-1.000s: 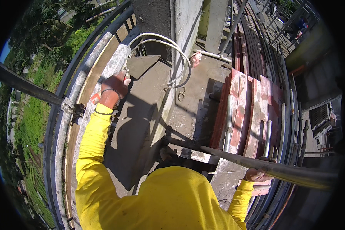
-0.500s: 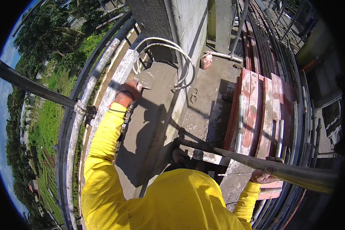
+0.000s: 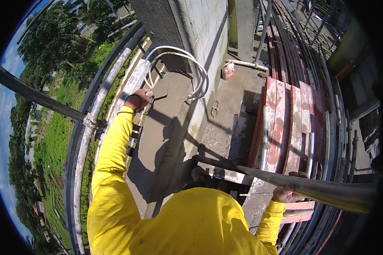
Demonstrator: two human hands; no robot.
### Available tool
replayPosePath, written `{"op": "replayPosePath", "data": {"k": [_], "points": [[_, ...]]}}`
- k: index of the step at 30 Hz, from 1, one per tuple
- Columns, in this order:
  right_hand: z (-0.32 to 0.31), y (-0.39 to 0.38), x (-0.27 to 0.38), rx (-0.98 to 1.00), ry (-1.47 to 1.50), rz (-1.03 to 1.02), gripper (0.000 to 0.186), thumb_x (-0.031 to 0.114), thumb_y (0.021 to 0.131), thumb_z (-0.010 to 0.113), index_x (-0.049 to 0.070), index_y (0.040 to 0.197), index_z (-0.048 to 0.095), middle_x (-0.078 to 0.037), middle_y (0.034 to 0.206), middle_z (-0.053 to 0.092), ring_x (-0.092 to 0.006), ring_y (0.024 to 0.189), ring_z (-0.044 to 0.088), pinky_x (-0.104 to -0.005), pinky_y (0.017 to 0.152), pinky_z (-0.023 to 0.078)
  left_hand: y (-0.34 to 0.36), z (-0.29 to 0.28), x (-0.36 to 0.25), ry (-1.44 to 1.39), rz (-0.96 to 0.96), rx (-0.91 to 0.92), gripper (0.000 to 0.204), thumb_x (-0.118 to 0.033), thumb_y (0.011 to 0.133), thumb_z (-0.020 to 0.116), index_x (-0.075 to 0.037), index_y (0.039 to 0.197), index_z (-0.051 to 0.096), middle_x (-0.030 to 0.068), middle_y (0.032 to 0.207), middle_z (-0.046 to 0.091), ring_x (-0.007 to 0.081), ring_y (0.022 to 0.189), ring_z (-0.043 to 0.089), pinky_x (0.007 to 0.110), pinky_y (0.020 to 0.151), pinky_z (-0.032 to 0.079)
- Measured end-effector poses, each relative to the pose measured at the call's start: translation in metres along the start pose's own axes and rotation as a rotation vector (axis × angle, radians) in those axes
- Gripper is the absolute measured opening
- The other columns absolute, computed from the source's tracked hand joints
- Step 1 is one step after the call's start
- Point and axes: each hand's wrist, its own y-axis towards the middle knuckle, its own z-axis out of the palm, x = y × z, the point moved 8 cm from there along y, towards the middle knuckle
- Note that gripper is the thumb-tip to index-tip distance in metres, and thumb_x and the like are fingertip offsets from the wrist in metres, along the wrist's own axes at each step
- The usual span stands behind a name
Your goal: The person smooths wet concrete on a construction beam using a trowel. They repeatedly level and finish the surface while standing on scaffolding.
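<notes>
My left hand (image 3: 139, 99) is closed at the outer edge of a mortar-covered ledge (image 3: 157, 127), below a looped white hose (image 3: 202, 68). It grips what looks like a trowel (image 3: 160, 90), whose flat blade blends into the wet grey mortar; the handle is hidden in my fist. To the right, my right hand (image 3: 286, 194) wraps round a thick metal pipe (image 3: 323, 192), with fingertips showing over its top. Beside that hand a thin pale rod (image 3: 255, 194) sticks out; whether I touch it, I cannot tell.
Scaffold pipes (image 3: 81, 165) run along the left over a drop to greenery. A grey wall (image 3: 204, 34) rises beyond the ledge. On the right lie stacked red-and-white planks (image 3: 281, 123). A reddish container (image 3: 227, 70) and a metal clamp (image 3: 215, 109) sit on the floor.
My left hand has moved slightly left and away from me along the ledge edge, bringing the trowel with it. My right hand stays on the pipe, shifted slightly left in view.
</notes>
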Motion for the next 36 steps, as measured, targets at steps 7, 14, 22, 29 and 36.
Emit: {"op": "replayPosePath", "data": {"k": [7, 14, 22, 29, 36], "points": [[-0.016, -0.016, -0.031, 0.030, 0.380, 0.084, 0.076, 0.045, 0.092, 0.078, -0.002, 0.143, 0.047, -0.017, 0.136, 0.058, -0.0284, 0.121, 0.060, -0.0377, 0.101, 0.053, -0.038, 0.024, -0.017, -0.200, 0.101, 0.086, 0.033, -0.039, 0.106, 0.053, -0.010, 0.090, 0.056, 0.0009, 0.063, 0.052, 0.0121, 0.046, 0.049, 0.033, 0.044, 0.041], [-0.030, -0.025, -0.042, -0.055, 0.075, 0.134, 0.080, 0.052, 0.088, 0.080, -0.001, 0.141, 0.051, -0.017, 0.134, 0.060, -0.0263, 0.120, 0.062, -0.0358, 0.102, 0.053, -0.055, -0.020, -0.018, 0.018, 0.221, 0.150, 0.048, -0.050, 0.102, 0.061, -0.005, 0.086, 0.063, 0.0022, 0.063, 0.052, 0.0140, 0.059, 0.051, 0.036, 0.057, 0.044], [-0.010, 0.003, -0.009, -0.018, -0.050, 0.058, 0.079, 0.059, 0.088, 0.078, -0.001, 0.133, 0.054, -0.015, 0.123, 0.061, -0.0242, 0.099, 0.065, -0.0337, 0.087, 0.053, 0.018, -0.013, -0.011, 0.029, 0.346, 0.082, 0.053, -0.057, 0.097, 0.064, -0.006, 0.085, 0.063, 0.0064, 0.065, 0.055, 0.0182, 0.063, 0.053, 0.038, 0.064, 0.046], [0.002, 0.009, 0.009, -0.077, -0.098, 0.005, 0.082, 0.064, 0.087, 0.076, -0.001, 0.130, 0.052, -0.013, 0.116, 0.060, -0.0235, 0.092, 0.063, -0.0351, 0.078, 0.054, 0.011, -0.001, -0.021, 0.124, 0.475, 0.192, 0.050, -0.054, 0.096, 0.067, -0.006, 0.082, 0.062, 0.0062, 0.072, 0.053, 0.0167, 0.072, 0.050, 0.037, 0.069, 0.045], [0.018, 0.011, 0.023, -0.105, -0.200, 0.039, 0.084, 0.075, 0.084, 0.071, 0.003, 0.121, 0.052, -0.008, 0.108, 0.054, -0.0201, 0.086, 0.059, -0.0323, 0.071, 0.050, -0.039, -0.023, 0.002, 0.078, 0.389, 0.376, 0.033, -0.041, 0.098, 0.072, -0.009, 0.090, 0.069, -0.0055, 0.059, 0.048, 0.0074, 0.055, 0.048, 0.029, 0.050, 0.036]]}}
